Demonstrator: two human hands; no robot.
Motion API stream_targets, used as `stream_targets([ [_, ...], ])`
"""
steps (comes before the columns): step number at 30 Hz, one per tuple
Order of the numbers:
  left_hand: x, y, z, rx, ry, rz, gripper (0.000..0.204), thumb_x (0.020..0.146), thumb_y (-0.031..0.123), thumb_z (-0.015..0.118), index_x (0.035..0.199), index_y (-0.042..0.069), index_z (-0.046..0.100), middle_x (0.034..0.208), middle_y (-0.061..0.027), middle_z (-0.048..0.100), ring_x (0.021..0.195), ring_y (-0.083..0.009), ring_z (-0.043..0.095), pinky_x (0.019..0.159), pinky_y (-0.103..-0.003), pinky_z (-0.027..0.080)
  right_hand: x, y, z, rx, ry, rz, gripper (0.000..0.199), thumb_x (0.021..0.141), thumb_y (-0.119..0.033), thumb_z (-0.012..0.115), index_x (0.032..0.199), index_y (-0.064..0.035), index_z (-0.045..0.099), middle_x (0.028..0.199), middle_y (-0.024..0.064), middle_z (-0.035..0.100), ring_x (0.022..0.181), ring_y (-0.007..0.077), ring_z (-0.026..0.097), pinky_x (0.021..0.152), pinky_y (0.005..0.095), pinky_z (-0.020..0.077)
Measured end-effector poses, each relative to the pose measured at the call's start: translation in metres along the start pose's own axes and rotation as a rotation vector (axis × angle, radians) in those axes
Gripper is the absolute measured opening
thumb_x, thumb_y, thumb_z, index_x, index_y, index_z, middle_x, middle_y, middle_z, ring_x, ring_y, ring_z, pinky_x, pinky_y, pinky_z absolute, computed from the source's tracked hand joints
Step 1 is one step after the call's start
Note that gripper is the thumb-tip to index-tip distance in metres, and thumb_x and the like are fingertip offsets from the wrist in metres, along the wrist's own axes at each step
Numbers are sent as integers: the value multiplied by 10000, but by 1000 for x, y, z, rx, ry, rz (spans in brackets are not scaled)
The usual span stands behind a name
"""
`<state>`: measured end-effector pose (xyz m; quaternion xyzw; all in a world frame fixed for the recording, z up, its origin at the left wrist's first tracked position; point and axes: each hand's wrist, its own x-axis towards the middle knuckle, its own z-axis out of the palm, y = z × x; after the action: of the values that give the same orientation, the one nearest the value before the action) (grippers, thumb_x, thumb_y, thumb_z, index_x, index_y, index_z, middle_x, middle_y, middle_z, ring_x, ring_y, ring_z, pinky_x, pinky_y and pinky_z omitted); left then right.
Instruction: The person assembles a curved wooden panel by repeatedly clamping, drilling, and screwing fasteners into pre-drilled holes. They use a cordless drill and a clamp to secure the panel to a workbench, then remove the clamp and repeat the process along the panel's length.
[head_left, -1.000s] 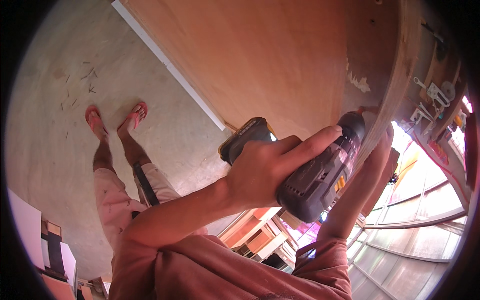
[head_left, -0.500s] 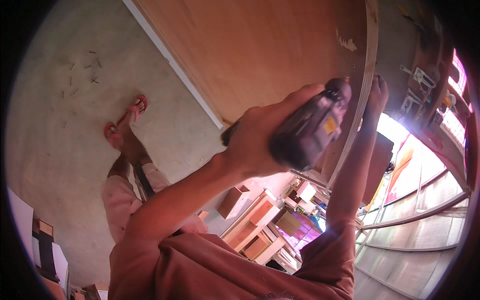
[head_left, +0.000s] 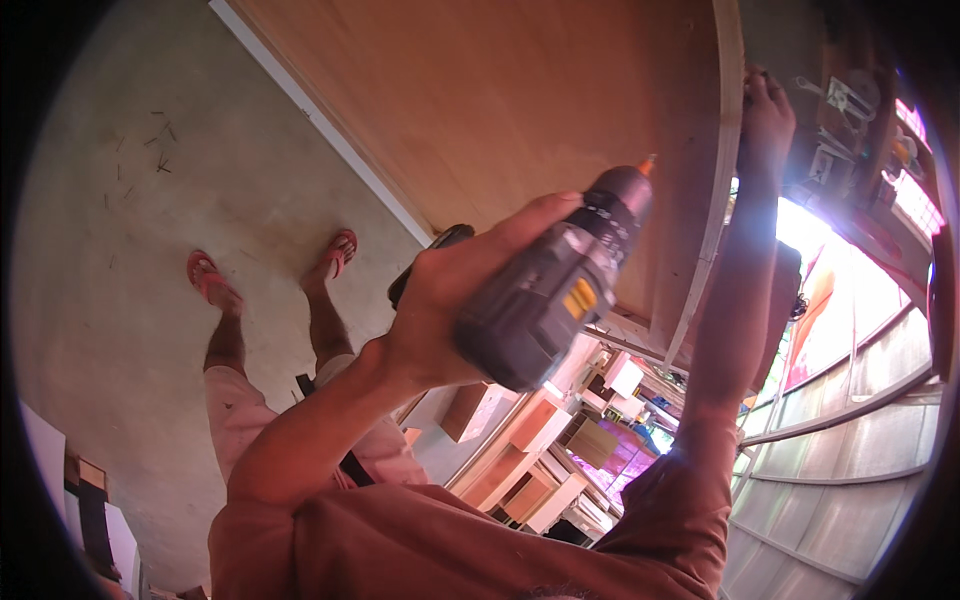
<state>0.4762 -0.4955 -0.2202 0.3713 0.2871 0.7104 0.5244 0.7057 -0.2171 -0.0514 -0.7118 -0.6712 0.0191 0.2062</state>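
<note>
One dark grey cordless drill with a yellow switch, one large plywood panel with a pale curved edge strip, two hands.

Left hand wrapped tight around the drill body, fingers along the top of the housing. The drill points up and right, its orange-tipped bit close to the panel face; cannot tell if it touches. The drill's base and battery are mostly hidden behind the hand, only a black corner shows at the left.

Right hand is raised at the panel's curved edge strip, fingers curled over the rim, gripping it. The far side of those fingers is hidden by the edge.

Two feet in red flip-flops on the grey concrete floor. A scatter of small dark bits lies on the floor, too small to count or identify.

Stack of wooden cabinets or drawers low in the middle, count unclear. Hanging tools at upper right are blown out by glare and cut by the fisheye rim. Corrugated sheeting at lower right.
</note>
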Motion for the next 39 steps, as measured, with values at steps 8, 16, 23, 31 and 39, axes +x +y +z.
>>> stream_targets([
  [8,1,-35,67,117,-91,34,680,813,87,834,1437,-19,583,1019,-135,760,844,-177,747,762,-291,601,-59,71,-51,33,-130,18,352,1053,-253,585,1290,-5,661,1052,124,722,877,163,693,738,295,555],
  [16,1,-55,96,154,-12,181,639,816,98,791,1417,-4,602,948,-148,762,753,-200,746,644,-306,589,-96,90,-59,321,-282,174,326,1040,-243,590,1253,-5,657,1034,139,725,860,189,709,731,310,580],
  [23,5,-48,96,104,-80,87,558,851,14,773,1374,-90,610,1020,-177,768,831,-175,743,742,-270,590,-105,76,-64,444,-307,217,305,1028,-234,595,1221,-5,654,1019,152,728,845,212,722,725,323,602],
  [31,7,-51,95,198,-102,27,571,834,-4,780,1376,-73,614,997,-138,772,808,-148,736,733,-252,583,-110,72,-64,477,-324,233,280,1015,-223,599,1185,-6,651,1001,167,731,827,238,738,718,339,627],
  [39,14,-55,104,228,-48,60,613,815,52,810,1383,-58,607,1031,-156,770,781,-179,748,703,-279,595,-94,84,-64,323,-304,222,231,970,-190,622,1093,-3,677,985,161,727,831,236,734,706,341,622],
])
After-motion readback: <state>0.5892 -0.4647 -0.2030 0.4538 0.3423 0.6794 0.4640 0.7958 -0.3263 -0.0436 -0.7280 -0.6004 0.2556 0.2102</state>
